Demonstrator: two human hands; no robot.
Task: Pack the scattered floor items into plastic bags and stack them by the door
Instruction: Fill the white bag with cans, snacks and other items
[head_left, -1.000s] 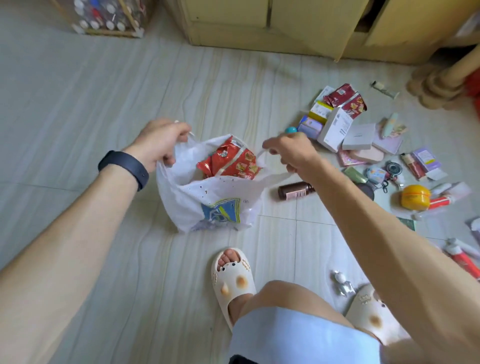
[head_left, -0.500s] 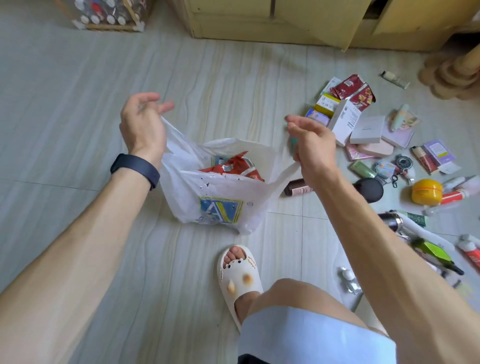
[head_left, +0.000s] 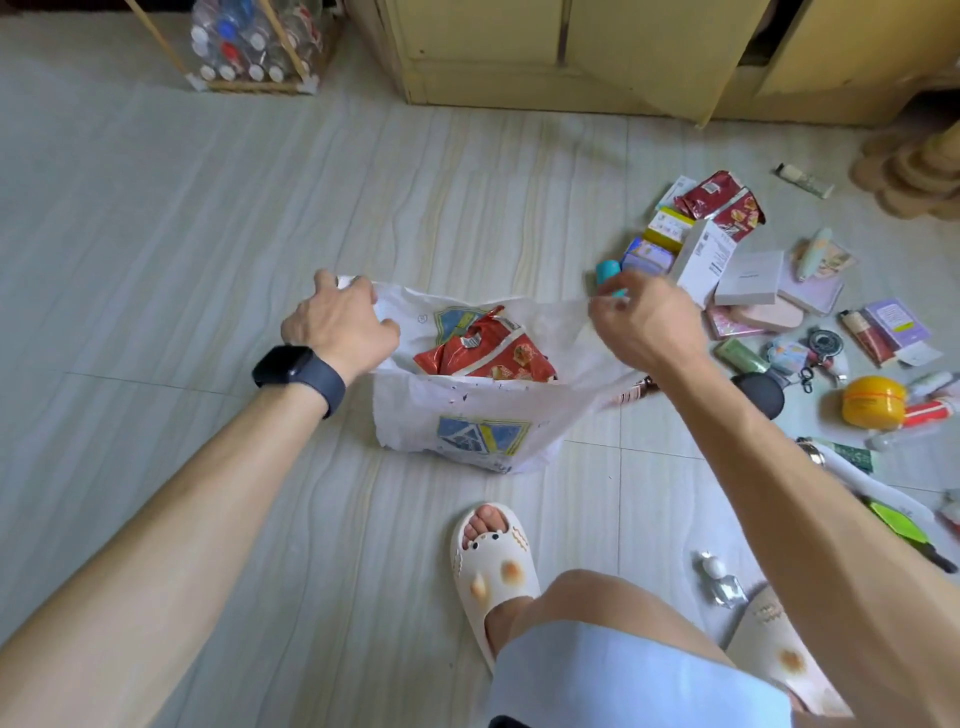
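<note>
On the tile floor (head_left: 208, 234), left hand (head_left: 340, 327) and right hand (head_left: 644, 327) each keep a grip clamped on the plastic bag (head_left: 467, 415) top edges. Open floor lies left, boxes (head_left: 706, 260) lie right.

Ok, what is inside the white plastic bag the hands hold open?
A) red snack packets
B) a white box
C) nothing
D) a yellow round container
A: red snack packets show in the open mouth of the white plastic bag, whose edges the left hand and right hand grip.
</note>
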